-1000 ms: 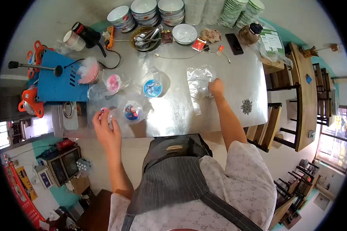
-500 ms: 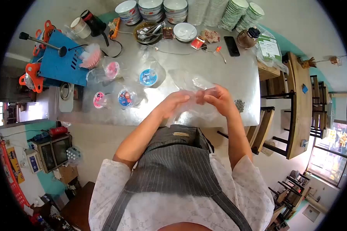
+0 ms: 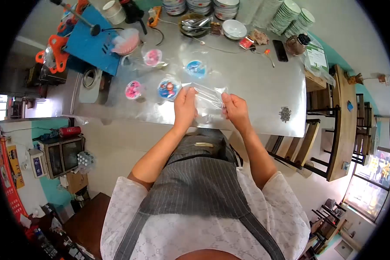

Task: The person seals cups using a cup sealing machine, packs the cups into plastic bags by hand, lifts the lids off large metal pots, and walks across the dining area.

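Plastic film [image 3: 209, 98] stretches between the left hand [image 3: 186, 106] and right hand [image 3: 236, 110], both gripping it over the metal table [image 3: 261, 89].

Bright window [image 3: 370, 184], wooden table [image 3: 343, 130], pale floor [image 3: 112, 138]

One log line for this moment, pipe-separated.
left grip: closed on clear plastic | right grip: closed on same plastic | plastic: stretched between grips | phone: on metal table

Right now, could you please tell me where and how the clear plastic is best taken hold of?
I'd pinch the clear plastic at opposite ends, coming from left and right, thumbs uppermost, as the left hand and right hand do: it looks thin and creased, stretched between them.
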Available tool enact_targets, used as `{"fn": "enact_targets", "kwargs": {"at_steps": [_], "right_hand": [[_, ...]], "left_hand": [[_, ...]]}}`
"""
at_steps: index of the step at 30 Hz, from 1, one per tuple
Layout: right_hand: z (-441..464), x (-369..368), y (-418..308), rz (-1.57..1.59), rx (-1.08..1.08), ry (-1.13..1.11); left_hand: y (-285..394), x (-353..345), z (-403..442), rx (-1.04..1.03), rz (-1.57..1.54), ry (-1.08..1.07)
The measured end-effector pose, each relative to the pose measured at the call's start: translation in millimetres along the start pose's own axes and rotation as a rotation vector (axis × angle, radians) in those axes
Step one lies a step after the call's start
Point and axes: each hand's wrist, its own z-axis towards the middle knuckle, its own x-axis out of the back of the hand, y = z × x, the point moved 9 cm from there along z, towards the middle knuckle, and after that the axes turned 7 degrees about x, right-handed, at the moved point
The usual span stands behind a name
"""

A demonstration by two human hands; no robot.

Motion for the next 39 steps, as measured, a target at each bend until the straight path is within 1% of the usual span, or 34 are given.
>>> {"fn": "enact_targets", "kwargs": {"at_steps": [1, 2, 4, 5, 6, 8, 9, 10, 12, 13, 14, 16, 17, 18, 20, 21, 22, 24, 25, 26, 28, 29, 30, 31, 32, 33, 34, 35, 36, 37, 38, 39], "right_hand": [[0, -15, -6, -0.034, 0.1, -0.005], [-1, -28, -7, -0.036, 0.11, -0.007], [-10, -69, -3, -0.023, 0.049, -0.162], [-18, -88, -5, -0.01, 0.003, -0.203], [-23, -109, -7, -0.016, 0.015, -0.207], [-32, -143, -16, -0.163, 0.143, -0.093], [-36, -163, -16, -0.138, 0.143, -0.056], [-35, -178, -18, -0.145, 0.153, -0.063], [-47, -224, -12, 0.01, 0.052, -0.189], [-50, -245, -20, 0.033, 0.107, -0.221], [-55, -259, -27, 0.031, 0.101, -0.235], [-63, -286, -30, -0.072, 0.071, -0.379], [-60, -297, -28, -0.161, 0.114, -0.349], [-60, -307, -24, -0.162, 0.106, -0.357], [-60, -322, -44, -0.455, 0.391, -0.286], [-57, -329, -44, -0.517, 0.456, -0.254], [-58, -333, -51, -0.579, 0.544, -0.229], [-66, -345, -70, -0.661, 0.672, -0.206], [-66, -351, -71, -0.661, 0.673, -0.211], [-70, -360, -74, -0.689, 0.708, -0.236], [-80, -375, -76, -0.718, 0.742, -0.263], [-93, -389, -76, -0.77, 0.821, -0.346], [-107, -402, -75, -0.821, 0.898, -0.429], [-116, -412, -64, -0.937, 0.849, -0.527], [-114, -414, -59, -0.938, 0.848, -0.529], [-102, -407, -44, -1.074, 0.763, -0.451], [-88, -398, -27, -1.205, 0.671, -0.367], [-68, -381, -19, -1.196, 0.686, -0.297], [-47, -362, -25, -1.269, 0.491, -0.162], [-28, -345, -12, -1.278, 0.547, -0.098], [-17, -336, -18, -1.326, 0.391, -0.101], [-21, -339, -32, -1.255, 0.531, -0.054]], "left_hand": [[7, 17, -6, -0.049, 0.017, 0.048], [14, 32, -10, -0.059, 0.014, 0.048], [22, 73, -22, -0.049, 0.0, 0.079], [23, 93, -25, -0.113, -0.001, 0.082], [21, 116, -25, -0.127, -0.008, 0.084], [34, 159, -39, -0.217, 0.085, 0.14], [30, 175, -48, -0.024, 0.043, 0.146], [32, 193, -48, -0.034, 0.034, 0.15], [34, 236, -60, -0.07, 0.079, 0.186], [30, 255, -64, -0.007, 0.047, 0.177], [28, 274, -68, -0.001, 0.042, 0.191], [29, 300, -72, -0.101, 0.047, 0.198], [31, 311, -76, -0.09, 0.018, 0.223], [33, 319, -81, -0.083, 0.016, 0.23], [36, 325, -89, -0.014, 0.127, 0.155], [41, 332, -85, -0.223, 0.32, 0.213], [36, 338, -86, -0.216, 0.318, 0.216], [43, 328, -92, -0.196, 0.776, 0.153], [44, 327, -95, -0.091, 0.824, 0.079], [41, 332, -93, -0.09, 0.822, 0.083], [34, 347, -83, -0.059, 0.917, 0.178], [43, 351, -82, -0.053, 1.041, 0.208], [43, 355, -78, -0.052, 1.039, 0.21], [54, 364, -76, -0.158, 1.078, 0.327], [62, 372, -76, -0.265, 1.112, 0.445], [78, 373, -84, -0.472, 1.07, 0.542], [79, 375, -84, -0.475, 1.069, 0.54], [92, 360, -93, -0.519, 0.999, 0.368], [99, 347, -104, -0.562, 0.925, 0.197], [93, 333, -111, -0.554, 0.908, -0.017], [88, 334, -112, -0.559, 0.909, -0.02], [79, 323, -119, -0.675, 0.868, -0.182]]}}
